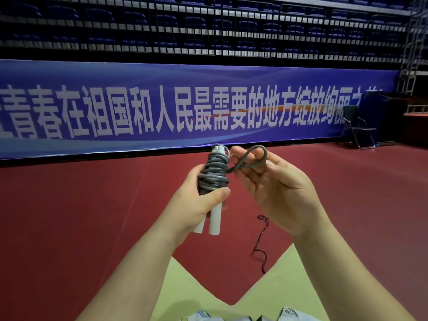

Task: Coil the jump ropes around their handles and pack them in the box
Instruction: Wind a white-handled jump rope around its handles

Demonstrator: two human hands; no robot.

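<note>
From the head view, we cannot see the box, and our left hand (196, 205) hides the middle of the two white handles (215, 218). That hand grips the handles, with the grey jump rope (214, 174) coiled round them. Our right hand (273, 188), fingers loosely curled, pinches the last free loop (254, 156) beside the coil. A dark cord (260, 244) lies on the red floor (92, 216).

You are looking at a dim hall under soft, even light from above, which casts hardly any shadow on the red floor (81, 216). The wide lens bows the blue banner (185, 107) and bends the stands (208, 26) at the edges, where they fall dark. Your hands stay sharp; the far banner lettering is slightly soft.
</note>
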